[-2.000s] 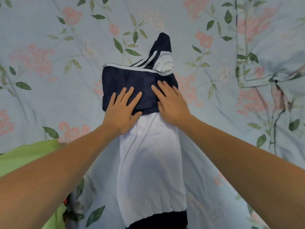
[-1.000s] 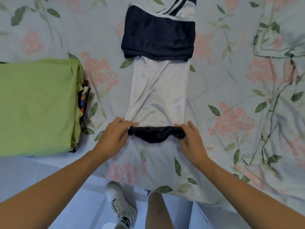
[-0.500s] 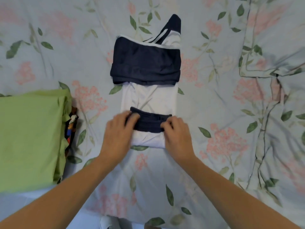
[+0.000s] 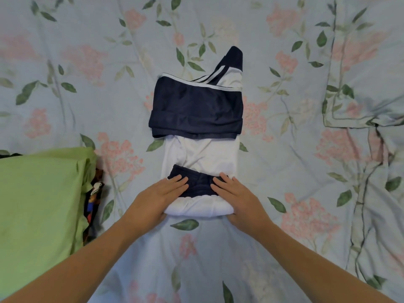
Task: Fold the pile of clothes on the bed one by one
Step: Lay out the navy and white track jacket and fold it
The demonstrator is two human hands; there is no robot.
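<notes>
1. Navy-and-white jersey (image 4: 200, 154) lies mid-bed, near end doubled up; left hand (image 4: 156, 199) and right hand (image 4: 239, 199) press it, fingers (image 4: 178, 181) straight, slightly spread.
2. Best keep both palms level, roll evenly toward the navy band (image 4: 195, 109).
3. Green folded garment (image 4: 41, 202) sits left, beside; rumpled floral sheet (image 4: 306, 171) underneath may drag.

A home bedroom: floral bedsheet (image 4: 284, 193), folded clothes (image 4: 39, 204).
</notes>
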